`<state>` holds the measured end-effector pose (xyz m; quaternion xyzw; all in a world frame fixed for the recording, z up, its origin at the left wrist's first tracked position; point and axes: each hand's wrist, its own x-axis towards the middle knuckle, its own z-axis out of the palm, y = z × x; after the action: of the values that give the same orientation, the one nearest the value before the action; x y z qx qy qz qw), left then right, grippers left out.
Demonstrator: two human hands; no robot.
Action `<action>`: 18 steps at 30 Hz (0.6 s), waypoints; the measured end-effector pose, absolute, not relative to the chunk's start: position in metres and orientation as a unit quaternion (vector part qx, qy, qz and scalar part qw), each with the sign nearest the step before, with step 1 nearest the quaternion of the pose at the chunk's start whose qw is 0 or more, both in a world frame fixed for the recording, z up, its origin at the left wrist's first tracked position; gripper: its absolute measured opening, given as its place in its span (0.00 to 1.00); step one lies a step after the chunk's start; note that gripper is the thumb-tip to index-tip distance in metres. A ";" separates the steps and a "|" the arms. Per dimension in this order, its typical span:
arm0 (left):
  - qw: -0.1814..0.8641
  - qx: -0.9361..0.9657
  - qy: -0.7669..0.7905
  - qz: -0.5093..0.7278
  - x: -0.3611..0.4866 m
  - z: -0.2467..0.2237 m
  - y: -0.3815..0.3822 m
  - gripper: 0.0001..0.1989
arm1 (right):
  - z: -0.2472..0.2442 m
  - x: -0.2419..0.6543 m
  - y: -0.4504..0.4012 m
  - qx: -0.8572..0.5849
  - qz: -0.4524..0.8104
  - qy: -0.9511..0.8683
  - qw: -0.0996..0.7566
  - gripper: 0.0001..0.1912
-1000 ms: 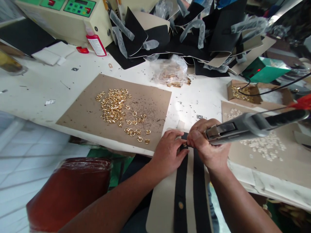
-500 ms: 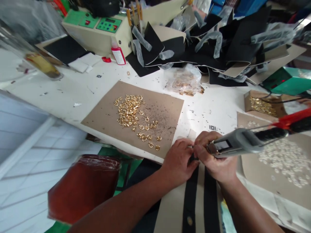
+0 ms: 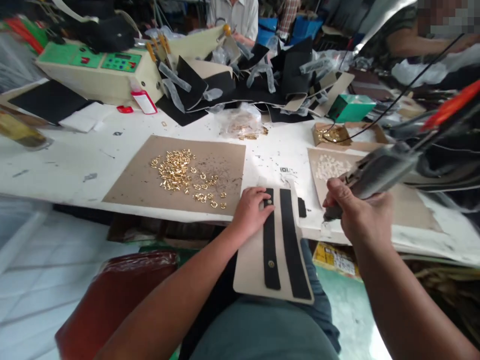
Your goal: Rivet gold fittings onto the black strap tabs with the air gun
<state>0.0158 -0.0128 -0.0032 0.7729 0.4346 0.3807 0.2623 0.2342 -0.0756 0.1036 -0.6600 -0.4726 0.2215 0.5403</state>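
Observation:
A beige panel (image 3: 251, 260) lies partly on the table's front edge and partly over my lap, with two black straps on it. My left hand (image 3: 252, 211) pinches the upper end of the left black strap (image 3: 270, 235), thumb and fingers beside a small round metal fitting (image 3: 269, 202). Another fitting (image 3: 271, 263) sits near that strap's lower end. The right black strap (image 3: 293, 240) lies parallel, untouched by my hands. To the right of the panel, my right hand (image 3: 365, 215) is wrapped round a grey electric screwdriver (image 3: 386, 170), which is tilted and blurred.
Gold buckle-like fittings (image 3: 174, 170) are heaped on a brown board (image 3: 131, 185). Pale small pieces (image 3: 332, 166) lie on another board at right. Behind stand a cardboard box (image 3: 350, 142), black panels (image 3: 247, 90), a red-labelled bottle (image 3: 144, 101) and a cream machine (image 3: 90, 75). People are beyond.
My right hand has moved right with the screwdriver, away from my left hand. The straps and panel now show more fully. The view has shifted right.

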 end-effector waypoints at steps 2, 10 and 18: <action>0.265 0.774 0.442 0.368 0.018 -0.005 -0.011 0.10 | 0.093 0.261 -0.102 -0.766 0.190 -0.441 0.428 0.25; 0.232 0.788 0.433 0.372 0.014 0.004 -0.012 0.10 | 0.035 0.303 -0.154 -0.828 0.151 -0.418 0.341 0.30; 0.216 0.772 0.423 0.423 0.005 -0.002 0.003 0.10 | 0.009 0.239 -0.179 -0.702 0.019 -0.428 0.568 0.23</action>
<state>0.0055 0.0028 -0.0017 0.7720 0.4225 0.4229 0.2159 0.2390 -0.1792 0.0091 -0.7025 -0.4285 0.0185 0.5680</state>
